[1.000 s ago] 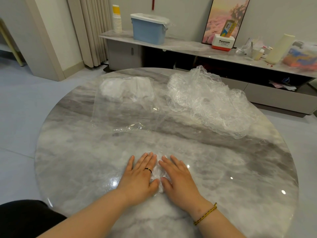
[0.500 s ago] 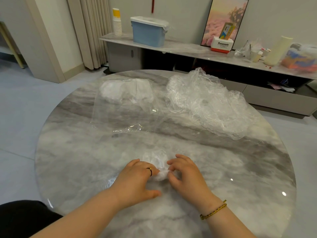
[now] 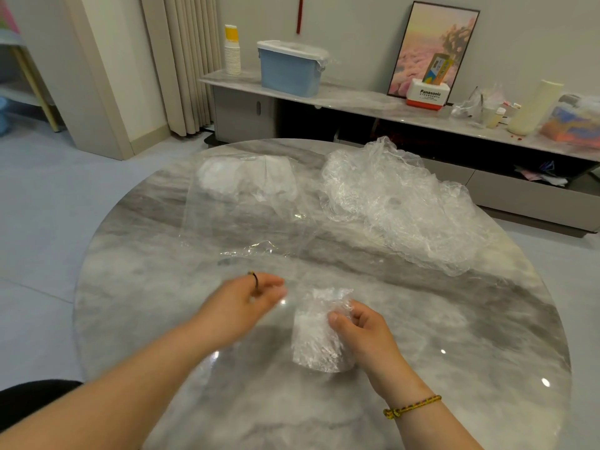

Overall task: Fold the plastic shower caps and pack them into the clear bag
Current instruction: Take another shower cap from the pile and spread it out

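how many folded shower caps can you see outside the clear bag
1: the folded shower cap in the right hand, at the marble table's near side. Others inside the clear bag blur together, and the crumpled pile at far right may hide more.

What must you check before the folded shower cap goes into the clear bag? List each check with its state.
1. Folded shower cap gripped by the right hand: ok.
2. Cap folded small, not springing open: ok.
3. Left hand free to open the bag: ok, holds nothing.
4. Clear bag mouth held open: not ok, it lies flat on the table.
5. Room in the bag: ok, packed caps sit only at its far end.
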Available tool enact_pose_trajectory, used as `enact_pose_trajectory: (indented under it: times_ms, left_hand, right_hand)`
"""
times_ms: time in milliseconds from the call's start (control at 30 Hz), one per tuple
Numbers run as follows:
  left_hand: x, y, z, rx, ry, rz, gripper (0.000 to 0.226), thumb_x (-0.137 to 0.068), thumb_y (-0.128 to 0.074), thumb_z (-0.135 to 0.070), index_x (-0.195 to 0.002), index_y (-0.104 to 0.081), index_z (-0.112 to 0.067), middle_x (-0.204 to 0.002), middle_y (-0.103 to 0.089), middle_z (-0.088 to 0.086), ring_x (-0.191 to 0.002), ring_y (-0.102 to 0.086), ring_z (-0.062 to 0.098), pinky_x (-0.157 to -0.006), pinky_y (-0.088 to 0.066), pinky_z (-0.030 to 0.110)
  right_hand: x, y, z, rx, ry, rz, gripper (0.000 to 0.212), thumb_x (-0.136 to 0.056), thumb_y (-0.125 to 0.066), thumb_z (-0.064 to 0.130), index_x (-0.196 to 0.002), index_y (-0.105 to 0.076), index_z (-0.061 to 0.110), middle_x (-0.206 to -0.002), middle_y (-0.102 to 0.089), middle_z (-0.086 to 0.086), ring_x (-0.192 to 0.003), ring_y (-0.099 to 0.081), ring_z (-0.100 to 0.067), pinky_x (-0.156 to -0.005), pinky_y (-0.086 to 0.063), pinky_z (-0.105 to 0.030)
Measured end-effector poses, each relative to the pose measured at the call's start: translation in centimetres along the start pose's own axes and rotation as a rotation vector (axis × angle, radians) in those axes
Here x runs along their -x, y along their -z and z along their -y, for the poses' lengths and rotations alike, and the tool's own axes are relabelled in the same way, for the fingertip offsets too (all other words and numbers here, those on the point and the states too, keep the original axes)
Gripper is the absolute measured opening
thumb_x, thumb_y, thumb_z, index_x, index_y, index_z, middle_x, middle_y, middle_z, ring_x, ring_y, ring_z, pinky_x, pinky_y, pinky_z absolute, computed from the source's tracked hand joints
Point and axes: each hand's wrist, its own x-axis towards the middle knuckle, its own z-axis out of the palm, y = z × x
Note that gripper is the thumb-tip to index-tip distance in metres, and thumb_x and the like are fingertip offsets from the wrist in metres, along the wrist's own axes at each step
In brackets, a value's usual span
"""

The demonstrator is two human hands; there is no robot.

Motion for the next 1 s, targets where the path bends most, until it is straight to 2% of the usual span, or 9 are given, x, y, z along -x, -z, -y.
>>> enact_pose_trajectory:
  times_ms: [100, 200, 300, 400, 633, 733, 800, 900, 1000]
  left_hand:
    - [-1.6, 4.0, 0.5, -0.36, -0.053, -0.207, 0.028, -0.092, -0.052, -0.026, -0.112, -0.066, -0.014, -0.122, -0.059, -0.001, -0.116, -0.05, 0.015, -0.089, -0.03, 0.017]
    - [-3.2, 6.7, 2.5, -0.672, -0.001, -0.283, 0.031, -0.094, -0.047, -0.032, -0.118, -0.064, -0.02, -0.148, -0.033, 0.002, -0.135, -0.028, 0.021, -0.104, -0.019, 0.026]
    - [-4.6, 7.3, 4.2, -0.744, 0.116, -0.279, 0.035, -0.097, -0.04, -0.038, -0.125, -0.058, -0.026, -0.156, -0.01, 0.001, -0.142, -0.007, 0.021, -0.111, -0.009, 0.031]
    - [-5.7, 7.1, 4.9, -0.804, 0.213, -0.19, 0.04, -0.099, -0.031, -0.04, -0.132, -0.05, -0.027, -0.157, 0.0, -0.001, -0.143, 0.0, 0.021, -0.114, -0.006, 0.037]
    - [-5.9, 7.4, 5.2, -0.914, 0.235, -0.236, 0.054, -0.098, -0.038, -0.035, -0.146, -0.02, -0.017, -0.154, -0.015, -0.006, -0.135, -0.028, 0.018, -0.112, -0.012, 0.033]
    - [-6.0, 7.7, 4.8, -0.85, 0.152, -0.26, 0.059, -0.097, -0.043, -0.029, -0.147, -0.015, -0.018, -0.154, -0.013, -0.008, -0.126, -0.041, 0.018, -0.105, -0.023, 0.028]
    - [-6.1, 7.7, 4.3, -0.726, 0.113, -0.259, 0.06, -0.096, -0.045, -0.021, -0.148, -0.014, -0.02, -0.154, -0.011, -0.011, -0.117, -0.049, 0.019, -0.096, -0.035, 0.029]
    - [-5.7, 7.7, 3.2, -0.574, 0.069, -0.267, 0.062, -0.095, -0.044, -0.01, -0.148, -0.015, -0.022, -0.153, -0.009, -0.015, -0.107, -0.054, 0.018, -0.084, -0.044, 0.029]
    - [-4.9, 7.9, 2.4, -0.511, -0.002, -0.285, 0.062, -0.094, -0.042, -0.005, -0.148, -0.016, -0.022, -0.152, -0.011, -0.016, -0.105, -0.053, 0.014, -0.077, -0.04, 0.023]
  right_hand:
    - [-0.3, 0.2, 0.2, -0.052, -0.047, -0.026, 0.019, -0.089, -0.052, 0.001, -0.071, -0.054, 0.006, -0.067, -0.052, -0.008, -0.064, -0.048, -0.019, -0.058, -0.041, -0.024]
    - [-0.6, -0.2, 0.3, -0.089, -0.065, -0.025, 0.018, -0.09, -0.052, 0.002, -0.073, -0.057, 0.007, -0.07, -0.055, -0.01, -0.068, -0.051, -0.022, -0.06, -0.043, -0.028]
    - [-0.9, -0.6, 0.2, -0.117, -0.096, -0.01, 0.011, -0.09, -0.052, 0.004, -0.082, -0.059, 0.003, -0.078, -0.056, -0.014, -0.073, -0.052, -0.025, -0.066, -0.044, -0.034]
    - [-1.4, -0.8, 0.2, -0.155, -0.119, -0.012, 0.011, -0.091, -0.051, 0.005, -0.084, -0.059, 0.002, -0.081, -0.057, -0.016, -0.076, -0.054, -0.027, -0.066, -0.045, -0.033]
    - [-3.7, -3.9, 1.3, -0.219, -0.147, -0.036, 0.024, -0.092, -0.05, 0.006, -0.095, -0.049, -0.018, -0.084, -0.056, -0.015, -0.079, -0.053, -0.026, -0.072, -0.044, -0.037]
    - [-4.9, -5.7, 3.0, -0.287, -0.153, -0.021, 0.015, -0.093, -0.048, 0.006, -0.084, -0.057, -0.002, -0.075, -0.059, -0.012, -0.064, -0.057, -0.019, -0.055, -0.047, -0.026]
    - [-5.7, -6.6, 4.4, -0.376, -0.157, -0.018, 0.021, -0.094, -0.044, 0.004, -0.077, -0.056, 0.007, -0.065, -0.059, -0.005, -0.049, -0.056, -0.011, -0.04, -0.043, -0.018]
    - [-7.0, -8.0, 6.3, -0.521, -0.17, -0.018, 0.021, -0.095, -0.04, 0.001, -0.085, -0.057, 0.01, -0.071, -0.061, -0.004, -0.055, -0.059, -0.011, -0.039, -0.045, -0.016]
    - [-8.4, -9.6, 8.6, -0.531, -0.194, 0.09, 0.024, -0.096, -0.033, -0.003, -0.104, -0.055, 0.004, -0.08, -0.06, -0.007, -0.062, -0.06, -0.015, -0.043, -0.049, -0.018]
